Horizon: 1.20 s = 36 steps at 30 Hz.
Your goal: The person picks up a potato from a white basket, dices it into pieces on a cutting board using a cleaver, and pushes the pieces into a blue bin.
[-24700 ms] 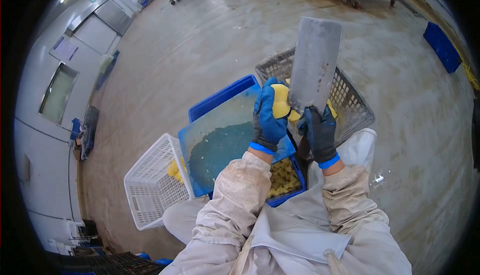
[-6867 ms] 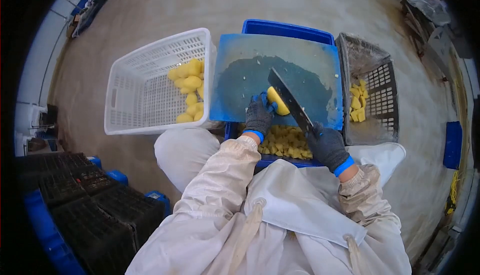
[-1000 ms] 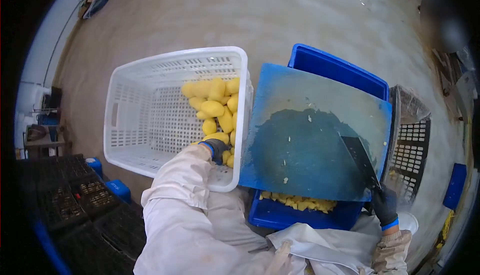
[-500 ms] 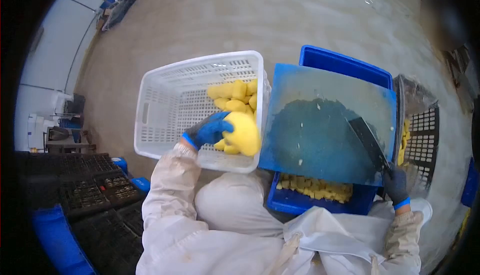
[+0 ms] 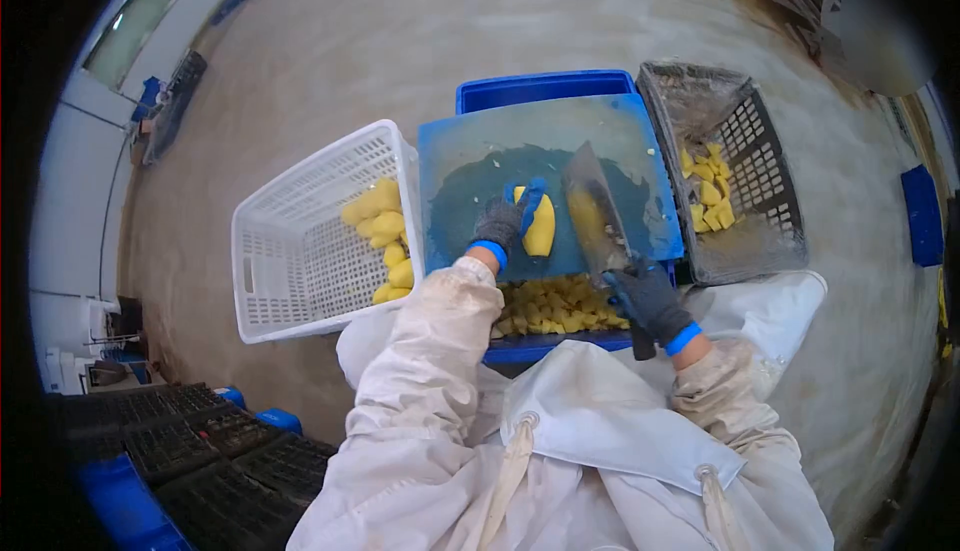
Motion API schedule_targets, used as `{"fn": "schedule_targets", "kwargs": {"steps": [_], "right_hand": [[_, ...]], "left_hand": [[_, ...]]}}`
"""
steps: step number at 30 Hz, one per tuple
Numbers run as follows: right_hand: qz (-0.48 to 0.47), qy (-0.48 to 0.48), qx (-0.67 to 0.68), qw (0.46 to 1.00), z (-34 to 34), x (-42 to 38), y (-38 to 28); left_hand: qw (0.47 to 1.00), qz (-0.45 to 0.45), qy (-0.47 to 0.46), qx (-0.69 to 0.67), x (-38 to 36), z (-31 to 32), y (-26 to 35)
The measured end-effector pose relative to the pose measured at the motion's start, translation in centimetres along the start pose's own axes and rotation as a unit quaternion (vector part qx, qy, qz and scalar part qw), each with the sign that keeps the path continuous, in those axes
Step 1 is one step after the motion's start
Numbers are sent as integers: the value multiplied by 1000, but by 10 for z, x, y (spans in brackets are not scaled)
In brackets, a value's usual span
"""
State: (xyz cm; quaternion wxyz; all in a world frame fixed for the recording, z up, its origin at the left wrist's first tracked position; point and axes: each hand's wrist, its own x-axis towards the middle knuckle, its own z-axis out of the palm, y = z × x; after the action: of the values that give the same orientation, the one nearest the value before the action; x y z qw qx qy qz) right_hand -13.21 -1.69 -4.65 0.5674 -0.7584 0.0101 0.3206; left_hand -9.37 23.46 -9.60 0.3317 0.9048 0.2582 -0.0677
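Note:
A peeled yellow potato (image 5: 541,226) is on the wet blue cutting board (image 5: 610,126), lengthwise away from me. My left hand (image 5: 505,221), gloved in grey and blue, grips it from the left with its fingers over the far end. In my right hand (image 5: 645,299), also gloved, is the handle of a broad knife (image 5: 596,209). Its blade stands just right of the potato, apart from it, and points away from me. Under the board's near edge, a blue bin (image 5: 535,349) holds many cut potato chunks (image 5: 562,309).
At the left, a white slotted crate (image 5: 285,196) holds several whole peeled potatoes (image 5: 385,221). A dark crate (image 5: 745,266) on the right contains larger potato pieces (image 5: 712,186). Another blue bin rim (image 5: 545,79) shows behind the board. Black crates (image 5: 215,461) stand at lower left.
My left hand has brought the potato from above the white crate rightward onto the board. My right hand has raised the knife beside it. The view has turned to the right.

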Motion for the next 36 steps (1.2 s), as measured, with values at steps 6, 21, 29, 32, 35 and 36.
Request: {"fn": "schedule_targets", "kwargs": {"steps": [6, 21, 29, 32, 35, 36], "right_hand": [[-168, 65, -227, 957, 29, -14, 3], [-202, 103, -340, 913, 30, -40, -16], [-227, 92, -318, 916, 27, -41, -14], [-232, 82, -325, 913, 27, -42, -16], [-240, 79, -318, 914, 27, -43, -18], [-251, 82, -312, 913, 28, -43, -18]], "left_hand": [[986, 44, 136, -88, -19, 29, -6], [969, 50, 203, -130, -12, 41, -18], [941, 144, 275, -133, -11, 51, -21], [926, 155, 295, -177, -13, 53, -17], [939, 141, 283, -132, -11, 55, -19], [940, 140, 283, -132, -10, 55, -19]]}}
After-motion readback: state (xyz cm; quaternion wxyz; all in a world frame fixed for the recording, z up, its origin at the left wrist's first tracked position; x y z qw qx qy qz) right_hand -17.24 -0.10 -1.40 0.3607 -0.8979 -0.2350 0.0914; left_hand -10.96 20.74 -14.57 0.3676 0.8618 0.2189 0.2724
